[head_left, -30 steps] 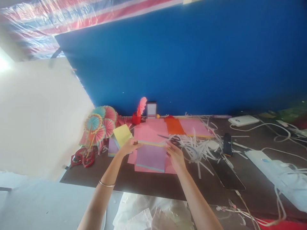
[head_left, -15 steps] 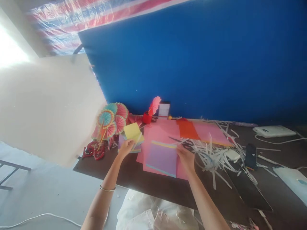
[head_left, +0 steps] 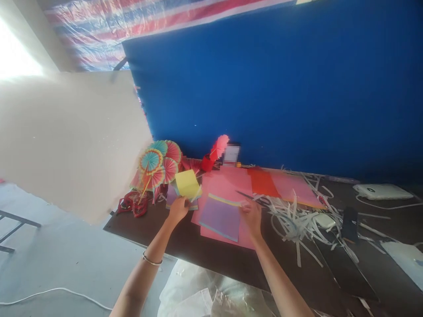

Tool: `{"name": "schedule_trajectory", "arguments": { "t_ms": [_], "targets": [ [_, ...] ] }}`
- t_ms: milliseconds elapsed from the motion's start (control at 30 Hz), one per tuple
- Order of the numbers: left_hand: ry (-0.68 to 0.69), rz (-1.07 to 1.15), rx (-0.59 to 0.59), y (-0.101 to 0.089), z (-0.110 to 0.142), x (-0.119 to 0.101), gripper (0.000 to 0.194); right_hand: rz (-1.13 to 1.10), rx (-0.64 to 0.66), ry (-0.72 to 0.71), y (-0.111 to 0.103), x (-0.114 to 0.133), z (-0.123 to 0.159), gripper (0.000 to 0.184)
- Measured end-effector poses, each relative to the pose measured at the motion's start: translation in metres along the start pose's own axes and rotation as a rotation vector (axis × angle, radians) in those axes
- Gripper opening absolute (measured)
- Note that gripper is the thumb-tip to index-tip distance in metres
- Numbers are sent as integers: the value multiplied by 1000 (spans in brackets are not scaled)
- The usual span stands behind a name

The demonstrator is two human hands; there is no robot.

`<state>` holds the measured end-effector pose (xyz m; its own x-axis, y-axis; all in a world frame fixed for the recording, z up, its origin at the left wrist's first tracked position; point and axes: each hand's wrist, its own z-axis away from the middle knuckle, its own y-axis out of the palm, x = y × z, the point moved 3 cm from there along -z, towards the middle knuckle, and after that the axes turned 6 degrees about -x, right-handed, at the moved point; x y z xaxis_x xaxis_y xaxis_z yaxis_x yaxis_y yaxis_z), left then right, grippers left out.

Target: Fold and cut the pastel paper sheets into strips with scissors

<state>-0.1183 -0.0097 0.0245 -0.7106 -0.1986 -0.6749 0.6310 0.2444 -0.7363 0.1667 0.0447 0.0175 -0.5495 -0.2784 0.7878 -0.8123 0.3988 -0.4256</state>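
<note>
My left hand (head_left: 179,209) is closed in a pinch on a thin white strip (head_left: 197,193), just in front of a yellow paper sheet (head_left: 187,182) that lies over purple and blue-edged paper. At the upper right corner of a purple paper sheet (head_left: 219,219), with a yellow band on top and a blue lower edge, my right hand (head_left: 251,215) has its fingers pinched on the paper. The purple sheet rests at a slant on larger pink paper (head_left: 228,180). Dark scissors (head_left: 253,197) lie just beyond my right hand, their handles partly hidden.
Folded paper fans (head_left: 152,162) and red glasses-like frames (head_left: 132,204) sit at the left. A red cup (head_left: 207,163) stands at the back. Tangled white strips (head_left: 294,222), a black phone-like slab (head_left: 345,268) and a white device (head_left: 381,191) lie rightward. A blue panel (head_left: 264,88) rises behind.
The purple sheet has turned slightly and shifted left against the pink paper. My left hand has come a little nearer to it with the strip. The whole view has shifted slightly.
</note>
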Motion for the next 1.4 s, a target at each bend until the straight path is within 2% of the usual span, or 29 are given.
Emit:
{"name": "schedule_trajectory", "arguments": {
  "t_ms": [67, 133, 200, 267, 333, 433, 667, 800, 1033, 1167, 1300, 1400],
  "targets": [
    [32, 82, 23, 0, 4, -11, 11, -60, 68, 69, 5, 15, 7, 34],
    [65, 213, 87, 3, 10, -25, 20, -158, 214, 101, 15, 36, 15, 29],
    [58, 583, 221, 9, 19, -41, 30, -488, 529, 308, 30, 56, 27, 32],
    [42, 763, 334, 14, 28, -54, 35, -674, 601, 415, 38, 72, 34, 29],
    [-14, 845, 382, 18, 36, -61, 38, -761, 530, 458, 38, 80, 34, 28],
    [-93, 847, 433, 21, 44, -65, 37, -790, 401, 480, 29, 76, 31, 29],
    [-35, 813, 519, 27, 52, -84, 23, -744, 311, 440, 8, 58, 26, 24],
    [-50, 782, 515, 34, 52, -92, 24, -742, 294, 404, 1, 54, 25, 24],
    [-41, 714, 504, 46, 51, -91, 30, -725, 291, 407, -11, 54, 24, 24],
    [37, 704, 517, 46, 52, -96, 28, -729, 282, 405, -12, 53, 23, 25],
    [86, 661, 469, 44, 53, -98, 19, -705, 308, 403, -7, 48, 24, 30],
    [90, 649, 365, 43, 53, -98, 17, -526, 171, 326, -14, 46, 27, 39]
  ]
}}
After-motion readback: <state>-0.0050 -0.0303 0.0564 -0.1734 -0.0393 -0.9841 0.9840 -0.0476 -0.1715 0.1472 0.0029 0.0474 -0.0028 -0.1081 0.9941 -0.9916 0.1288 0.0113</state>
